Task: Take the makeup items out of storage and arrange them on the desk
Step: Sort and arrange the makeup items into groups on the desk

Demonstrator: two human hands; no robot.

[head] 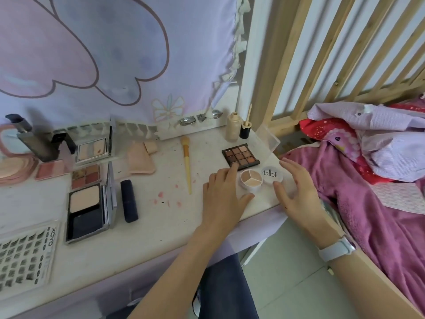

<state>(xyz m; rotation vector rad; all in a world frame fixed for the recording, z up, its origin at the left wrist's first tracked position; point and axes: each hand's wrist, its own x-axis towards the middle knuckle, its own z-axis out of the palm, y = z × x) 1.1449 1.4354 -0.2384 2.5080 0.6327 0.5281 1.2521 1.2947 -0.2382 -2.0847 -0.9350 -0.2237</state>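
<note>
A small round white pot of three-shade concealer (251,178) sits open near the right front corner of the white speckled desk (161,215), its white printed lid (272,174) touching it on the right. The pot lies between both hands, nearer the left hand (224,194), fingers straight and loose beside it, holding nothing; the right hand (296,187) hovers spread and empty by the lid. A dark square nine-pan eyeshadow palette (240,156) lies just behind

Left hand (224,192), right hand (296,188) flank open concealer pot (251,180) on desk (161,203).
</note>
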